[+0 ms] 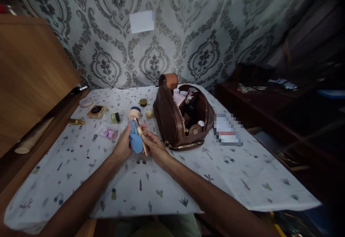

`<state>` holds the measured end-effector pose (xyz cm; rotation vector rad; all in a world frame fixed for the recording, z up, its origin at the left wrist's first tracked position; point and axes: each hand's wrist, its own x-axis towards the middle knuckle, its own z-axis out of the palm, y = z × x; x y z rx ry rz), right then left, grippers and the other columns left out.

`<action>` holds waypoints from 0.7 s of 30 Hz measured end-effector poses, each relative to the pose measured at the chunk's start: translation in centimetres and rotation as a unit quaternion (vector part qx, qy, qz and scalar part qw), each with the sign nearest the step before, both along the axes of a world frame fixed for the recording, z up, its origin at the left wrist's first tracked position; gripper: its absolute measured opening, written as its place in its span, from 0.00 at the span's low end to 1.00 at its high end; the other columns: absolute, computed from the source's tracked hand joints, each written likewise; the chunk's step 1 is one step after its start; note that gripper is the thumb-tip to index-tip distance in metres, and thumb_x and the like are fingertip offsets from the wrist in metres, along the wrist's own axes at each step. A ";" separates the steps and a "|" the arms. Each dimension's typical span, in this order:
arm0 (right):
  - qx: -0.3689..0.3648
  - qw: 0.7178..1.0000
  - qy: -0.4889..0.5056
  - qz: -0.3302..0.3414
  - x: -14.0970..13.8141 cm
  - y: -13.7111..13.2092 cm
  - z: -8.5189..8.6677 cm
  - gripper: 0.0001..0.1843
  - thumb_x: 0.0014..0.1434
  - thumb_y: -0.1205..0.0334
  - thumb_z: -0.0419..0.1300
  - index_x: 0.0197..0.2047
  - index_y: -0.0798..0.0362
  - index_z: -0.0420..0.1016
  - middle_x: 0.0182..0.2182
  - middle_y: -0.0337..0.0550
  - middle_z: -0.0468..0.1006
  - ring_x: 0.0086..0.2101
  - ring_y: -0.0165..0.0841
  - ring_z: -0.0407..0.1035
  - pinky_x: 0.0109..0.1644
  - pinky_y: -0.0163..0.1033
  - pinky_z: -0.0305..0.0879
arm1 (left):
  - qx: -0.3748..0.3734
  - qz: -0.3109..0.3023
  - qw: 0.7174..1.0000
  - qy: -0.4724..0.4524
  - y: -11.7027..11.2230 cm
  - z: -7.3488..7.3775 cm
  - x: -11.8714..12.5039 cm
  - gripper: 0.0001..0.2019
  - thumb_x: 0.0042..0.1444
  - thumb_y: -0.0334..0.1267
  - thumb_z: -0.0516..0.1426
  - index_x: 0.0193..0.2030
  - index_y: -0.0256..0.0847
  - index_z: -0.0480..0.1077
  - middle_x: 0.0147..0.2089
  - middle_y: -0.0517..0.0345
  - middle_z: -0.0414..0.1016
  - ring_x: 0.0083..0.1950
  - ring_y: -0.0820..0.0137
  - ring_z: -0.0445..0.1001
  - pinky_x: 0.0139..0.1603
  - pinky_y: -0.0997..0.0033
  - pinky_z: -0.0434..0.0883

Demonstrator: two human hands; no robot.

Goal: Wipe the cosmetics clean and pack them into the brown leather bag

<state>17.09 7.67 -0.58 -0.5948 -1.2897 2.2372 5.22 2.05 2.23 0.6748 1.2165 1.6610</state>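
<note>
My left hand (123,144) is closed around a blue cloth (136,142) above the middle of the table. Against this cloth lies a slim cream-coloured stick with a silver end (139,131), tilted; its exact kind is unclear. The fingers of my right hand (155,144) pinch the stick from the right. Just behind my hands stands a peach jar with a dark blue lid (134,113). To the right, a brown leather cosmetic bag (169,122) is unzipped, with bottles and tubes inside, among them a dark bottle (191,100).
Left on the patterned tablecloth (151,183) are a pink-capped tube (106,132), a small green jar (115,117), a compact (97,111) and a gold tube (77,121). A blurred-out packet (228,131) lies right of the bag. A wooden cabinet (35,75) borders the left side.
</note>
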 end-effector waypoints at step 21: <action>0.196 0.978 0.024 -0.069 0.4 0.8 1.2 0.22 0.50 0.43 0.68 0.38 0.52 0.74 0.23 0.35 0.71 0.25 0.31 0.69 0.35 0.39 0.66 | -0.096 -0.097 0.970 0.200 -0.9 1.0 -1.2 0.28 0.50 0.67 0.58 0.23 0.40 0.72 0.18 0.57 0.73 0.18 0.68 0.70 0.18 0.71 0.67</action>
